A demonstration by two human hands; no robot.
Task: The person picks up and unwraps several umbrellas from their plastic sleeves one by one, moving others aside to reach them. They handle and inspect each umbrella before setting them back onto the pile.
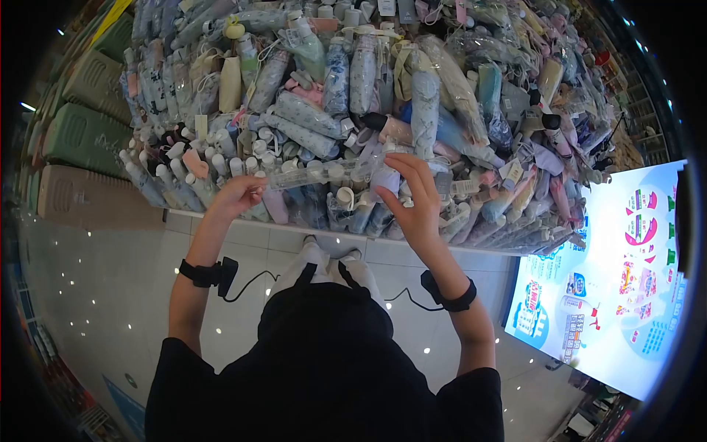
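My left hand (239,196) pinches the end of a clear plastic sleeve (313,177), stretched sideways over the front of a heap of folded umbrellas. At the sleeve's other end my right hand (414,193) grips a pale, whitish folded umbrella (386,177) between thumb and fingers. Just behind my hands lie wrapped umbrellas, among them a light blue patterned one (425,107) and a grey-blue one (303,135). White-capped umbrellas (219,163) stand close together beside my left hand.
The umbrella heap fills a wide display table with a pale front edge (353,234). Green and beige suitcases (81,136) stand at its left. A bright lit screen (600,280) rises on the right. Cables hang from bands on both wrists; the floor (250,317) is shiny tile.
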